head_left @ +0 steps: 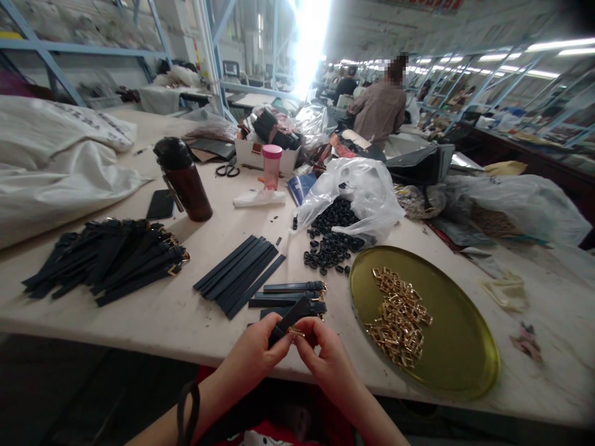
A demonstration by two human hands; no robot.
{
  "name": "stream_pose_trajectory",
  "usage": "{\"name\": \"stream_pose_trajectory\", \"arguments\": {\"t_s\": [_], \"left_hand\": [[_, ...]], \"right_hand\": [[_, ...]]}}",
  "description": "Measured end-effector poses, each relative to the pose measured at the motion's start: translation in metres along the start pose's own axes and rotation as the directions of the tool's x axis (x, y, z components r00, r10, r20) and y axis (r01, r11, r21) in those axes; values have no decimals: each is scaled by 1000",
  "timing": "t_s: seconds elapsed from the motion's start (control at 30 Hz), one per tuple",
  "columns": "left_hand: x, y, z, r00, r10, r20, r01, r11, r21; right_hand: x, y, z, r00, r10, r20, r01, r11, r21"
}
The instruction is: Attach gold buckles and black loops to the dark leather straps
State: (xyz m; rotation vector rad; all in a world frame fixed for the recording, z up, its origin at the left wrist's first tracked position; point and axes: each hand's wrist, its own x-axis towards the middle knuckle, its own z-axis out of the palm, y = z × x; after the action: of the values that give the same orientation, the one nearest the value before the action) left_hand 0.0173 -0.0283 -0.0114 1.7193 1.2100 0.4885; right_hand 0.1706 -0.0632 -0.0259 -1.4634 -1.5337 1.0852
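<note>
One pale table [227, 214] (lit workshop [390, 31] beyond); left fingers [279, 350] pinching strap [295, 312], right fingers [308, 326] gold buckle [297, 333].

A crumpled white sack [60, 167] lies at the frame's left edge, a black-lidded brown cylindrical bottle [189, 189] stands left of centre, and a pink-lidded translucent jar [271, 170] stands above centre.

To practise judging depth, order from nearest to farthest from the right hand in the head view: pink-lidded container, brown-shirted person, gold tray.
1. Gold tray, just right of the right hand.
2. Pink-lidded container, farther forward, slightly left.
3. Brown-shirted person, in the background.
</note>
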Motion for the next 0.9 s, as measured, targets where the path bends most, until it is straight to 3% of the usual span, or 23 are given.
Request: {"name": "stream_pose_trajectory", "arguments": {"t_s": [0.3,0.5,0.7,0.9], "left_hand": [[-2,-2,4,999,-19,-36,20,1000,23],[0,2,1,999,-37,10,38,981,-190],[0,2,0,994,-112,-14,100,934,-344],[-2,-2,0,998,-49,-49,35,966,-254]], "right_hand": [[-2,2,3,999,32,-19,-32,999,13],[-3,-3,2,1000,-20,-8,20,999,46],[-6,-5,10,991,0,133,-27,979,201],[-7,2,9,986,-3,165,-66,909,412]]}}
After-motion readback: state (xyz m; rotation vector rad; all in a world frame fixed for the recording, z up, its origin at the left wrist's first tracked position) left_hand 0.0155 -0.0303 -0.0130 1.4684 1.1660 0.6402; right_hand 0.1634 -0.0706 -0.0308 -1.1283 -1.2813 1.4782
